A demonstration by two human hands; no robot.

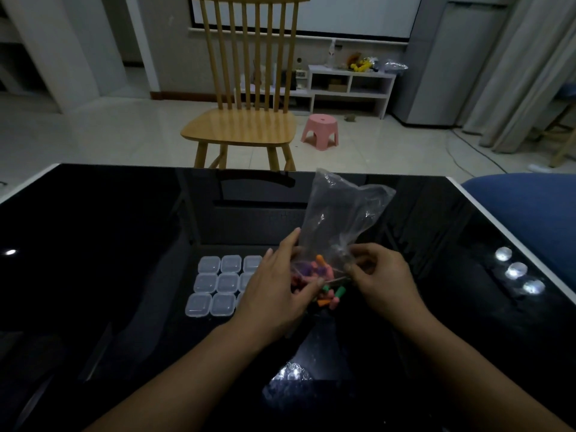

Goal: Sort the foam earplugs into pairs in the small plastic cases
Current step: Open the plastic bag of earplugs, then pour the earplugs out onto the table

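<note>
A clear plastic bag (339, 213) stands upside down over the black glass table (93, 244), its mouth low. My left hand (274, 291) grips its left side and my right hand (381, 275) pinches its right side near the mouth. Colourful foam earplugs (311, 269) in pink, orange, purple and green sit in the bag's lower part, and several earplugs (332, 296) lie on the table just below it. Several small clear plastic cases (215, 283), lids shut, lie in a grid left of my hands; my left hand hides the grid's right column.
A wooden chair (246, 120) stands beyond the table's far edge, with a pink stool (321, 130) on the floor behind it. A blue cushion (523, 207) lies off the table's right edge. Lamp reflections (516, 271) glare on the glass at right.
</note>
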